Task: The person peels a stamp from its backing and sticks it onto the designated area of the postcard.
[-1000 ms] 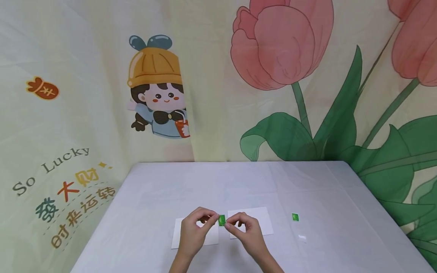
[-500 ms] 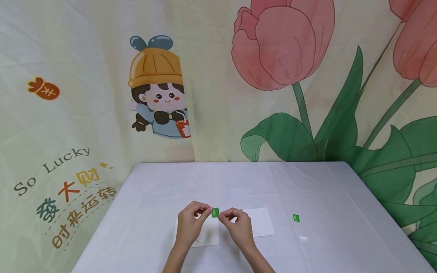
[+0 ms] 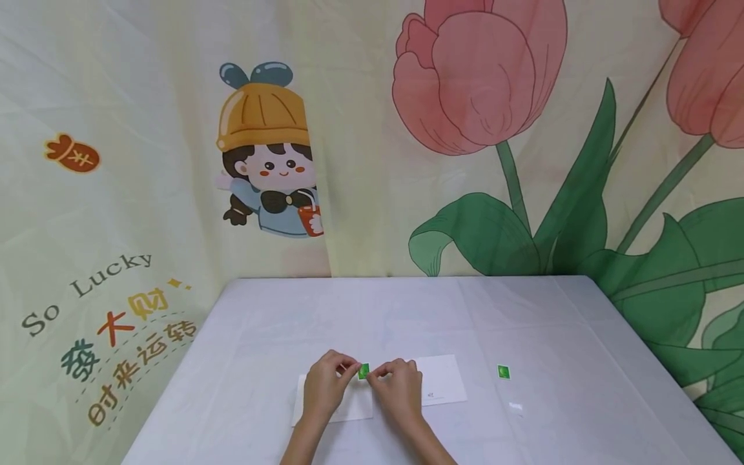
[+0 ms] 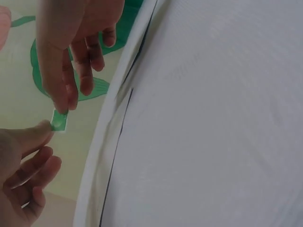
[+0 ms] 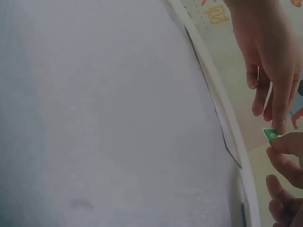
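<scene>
A small green stamp (image 3: 363, 371) with a pale border is held up between both hands, above the right part of the left white paper rectangle. My left hand (image 3: 323, 386) pinches its left side between thumb and forefinger. From the right, my right hand (image 3: 398, 391) pinches the lower right edge with thumb and forefinger. Both wrist views show the stamp, (image 4: 59, 121) and the stamp (image 5: 271, 135), between the two hands' fingertips. The left white rectangle (image 3: 354, 403), which looks like an envelope, lies partly hidden under my left hand. A second white rectangle (image 3: 444, 378) with tiny print lies behind my right hand.
Another green stamp (image 3: 503, 372) lies to the right on the white-covered table (image 3: 581, 413). Just in front of it is a small shiny clear-white scrap (image 3: 515, 407). Behind the table hangs a printed curtain (image 3: 360, 129) with tulips and a cartoon figure.
Both hands have moved left with the green stamp, rising a little and then lowering again. More of the right white rectangle now shows. The other stamp stays where it was.
</scene>
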Motion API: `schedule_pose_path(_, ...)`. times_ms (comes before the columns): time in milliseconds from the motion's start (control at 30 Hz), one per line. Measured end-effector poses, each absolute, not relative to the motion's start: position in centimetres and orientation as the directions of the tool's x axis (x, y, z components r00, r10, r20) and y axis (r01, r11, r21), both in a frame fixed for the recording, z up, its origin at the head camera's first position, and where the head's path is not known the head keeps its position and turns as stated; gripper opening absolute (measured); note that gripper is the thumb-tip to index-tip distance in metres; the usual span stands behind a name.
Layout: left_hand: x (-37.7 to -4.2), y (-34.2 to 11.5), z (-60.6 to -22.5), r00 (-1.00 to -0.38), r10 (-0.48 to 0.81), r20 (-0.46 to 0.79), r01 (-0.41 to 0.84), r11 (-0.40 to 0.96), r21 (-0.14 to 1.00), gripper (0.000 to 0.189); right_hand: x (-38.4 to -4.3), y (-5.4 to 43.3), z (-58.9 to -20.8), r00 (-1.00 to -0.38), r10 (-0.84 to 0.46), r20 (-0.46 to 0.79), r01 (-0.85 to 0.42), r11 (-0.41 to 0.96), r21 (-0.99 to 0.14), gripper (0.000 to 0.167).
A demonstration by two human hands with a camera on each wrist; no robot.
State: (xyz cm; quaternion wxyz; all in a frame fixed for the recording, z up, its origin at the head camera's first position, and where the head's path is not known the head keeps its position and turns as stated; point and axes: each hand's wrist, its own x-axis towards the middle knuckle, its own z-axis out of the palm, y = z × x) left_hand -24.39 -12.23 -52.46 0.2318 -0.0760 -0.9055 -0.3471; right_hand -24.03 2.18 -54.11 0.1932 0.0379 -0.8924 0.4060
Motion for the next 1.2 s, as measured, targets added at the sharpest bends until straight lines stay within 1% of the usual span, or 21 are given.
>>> schedule_pose_path(133,-24.6,-12.3,-53.0,-0.905,-0.018,0.424,0.244,0.796,0.554,0.011,-23.9,1.8,-54.6,-0.927,0.085,0.365,-0.196,0.720,-0.665,0.012)
schedule_pose_path(367,-25.0,-12.3,-53.4,-0.910,-0.033,0.414,0.206,0.828,0.521,0.012,-24.0,1.4,-54.9,-0.911,0.096,0.400,-0.197,0.753,-0.628,0.014)
schedule_pose_path(533,-25.2,-12.2,-53.8,-0.923,-0.046,0.381,0.170,0.841,0.513,0.013,-24.2,1.1,-55.0,-0.924,0.102,0.368,-0.156,0.779,-0.607,0.017)
schedule_pose_path(833,-25.3,-12.2,-54.2,-0.924,-0.046,0.379,0.162,0.852,0.499,0.014,-24.3,0.9,-55.0,-0.926,0.126,0.355,-0.119,0.797,-0.592,0.022)
schedule_pose_path(1033,-25.4,-12.4,-54.5,-0.924,-0.042,0.380,0.163,0.855,0.492,0.015,-24.3,0.9,-54.7,-0.939,0.115,0.325,-0.104,0.805,-0.584,0.023)
schedule_pose_path(1200,-25.4,-12.3,-54.5,-0.936,-0.045,0.349,0.145,0.855,0.499,0.016,-24.3,0.9,-54.4,-0.944,0.112,0.311,-0.096,0.806,-0.583,0.025)
